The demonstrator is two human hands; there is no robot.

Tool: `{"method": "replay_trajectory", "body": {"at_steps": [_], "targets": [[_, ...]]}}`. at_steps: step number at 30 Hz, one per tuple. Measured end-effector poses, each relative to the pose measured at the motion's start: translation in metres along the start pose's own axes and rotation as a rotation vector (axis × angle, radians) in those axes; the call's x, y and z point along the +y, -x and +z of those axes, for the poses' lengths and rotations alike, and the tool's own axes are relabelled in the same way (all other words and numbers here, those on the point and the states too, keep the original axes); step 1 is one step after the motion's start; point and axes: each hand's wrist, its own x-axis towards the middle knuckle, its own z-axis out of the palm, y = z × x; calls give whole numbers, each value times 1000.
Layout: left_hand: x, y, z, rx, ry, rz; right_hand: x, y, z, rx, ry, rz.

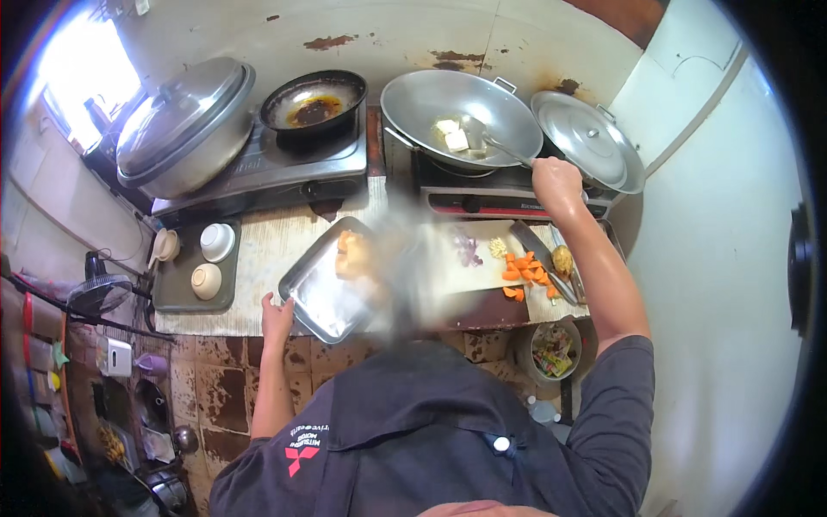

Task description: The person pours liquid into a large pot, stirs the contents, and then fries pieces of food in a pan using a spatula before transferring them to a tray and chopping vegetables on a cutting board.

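My right hand [558, 183] grips the handle of a metal turner [507, 150]. The turner's blade rests inside a large metal wok [413, 97], beside pale blocks that look like tofu [456, 140] in a little oil. At the left rim of a rectangular metal tray [316, 284] is my left hand [278, 316], its thumb against the edge. The tray juts over the counter's front edge. Golden-brown blocks [351, 252] lie at its far end. A grey blur covers the tray's right side and part of the cutting board.
Chopped carrots [526, 266], garlic [497, 247], onion [466, 249] and a knife [536, 245] are on the white cutting board [446, 271]. A frying pan [313, 103] and lidded roaster [187, 129] stand left. Bowls [217, 242] sit on a dark tray [174, 294]. A lid [585, 139] leans right.
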Motion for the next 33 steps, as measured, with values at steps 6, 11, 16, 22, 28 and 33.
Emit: {"method": "replay_trajectory", "body": {"at_steps": [6,11,16,22,28,33], "targets": [[2,-4,2,-225,109,-58,-20,15,13,140,199,19],[-29,-25,8,-280,58,-7,-19,20,9,189,220,-5],[-44,-49,-11,-93,-128,206,-8,39,-13,160,-38,112],[-6,-41,-29,146,-419,117,25,118,30,-115,-1434,630],[67,-8,-46,189,-245,444,-19,255,13,87,-1979,986],[114,22,-5,-1,135,631,-8,337,33,330,-1838,1138]]}}
